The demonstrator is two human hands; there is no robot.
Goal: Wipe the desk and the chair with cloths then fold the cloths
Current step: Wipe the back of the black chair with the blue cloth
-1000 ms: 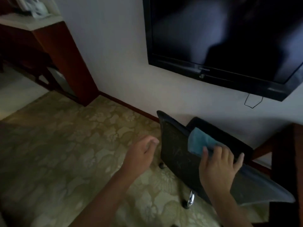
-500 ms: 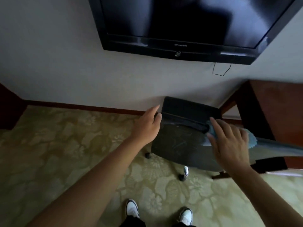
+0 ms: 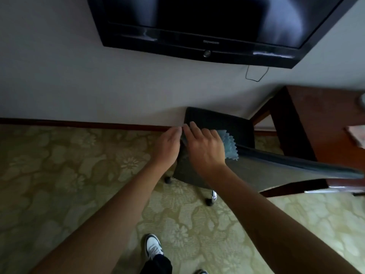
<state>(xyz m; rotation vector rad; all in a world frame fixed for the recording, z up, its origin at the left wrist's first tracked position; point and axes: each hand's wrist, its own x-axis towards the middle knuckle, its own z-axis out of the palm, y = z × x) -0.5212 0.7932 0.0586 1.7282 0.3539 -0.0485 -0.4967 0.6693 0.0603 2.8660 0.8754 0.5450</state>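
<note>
head view, cloth: the blue cloth (image 3: 229, 145) sits on the top edge of the dark chair (image 3: 217, 123) backrest, pinned under the right hand (image 3: 205, 149), with its frilly edge sticking out on the right side of that hand.
head view, right grip: fingers spread fairly flat, pressing the cloth onto the chair, not really clenching it.
head view, left grip: the left hand (image 3: 167, 145) holds the chair's left edge just beside the right hand, fingers curled onto it, so it looks like it's steadying the thing.
head view, which way next: the top edge runs long from the hands out to the right, so I'd guess the wipe goes rightward, and the right hand is the nearer one.
head view, surface: the reddish wooden surface (image 3: 324, 123) stands right of the chair, with something pinkish (image 3: 357, 135) on it at the frame edge, can't tell what.
head view, room: patterned carpet (image 3: 79, 175) underfoot, TV (image 3: 207, 22) on the wall above.
</note>
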